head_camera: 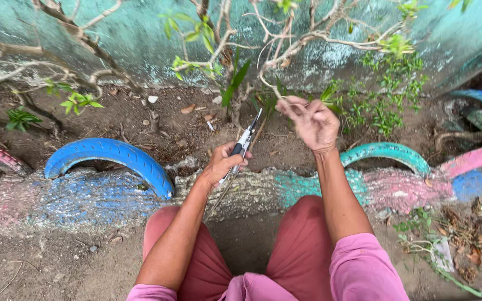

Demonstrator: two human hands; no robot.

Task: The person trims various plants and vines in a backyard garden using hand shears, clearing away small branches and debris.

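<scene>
Left hand (222,163) is closed round the handles of garden shears (244,143), blades pointing up and away toward the right hand (311,121). Right hand, motion-blurred, pinches a thin twig (274,89) of the bare shrub just above it. A blue half-buried tyre (112,156) lies left of the left hand.

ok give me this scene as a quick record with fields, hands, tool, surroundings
left hand: grips scissors, blades pointing up
right hand: raised, pinching a thin twig of the shrub
border: half-buried painted tyres, blue tyre left, teal tyre right
ground: bare soil with dry leaves
backdrop: teal wall
</scene>
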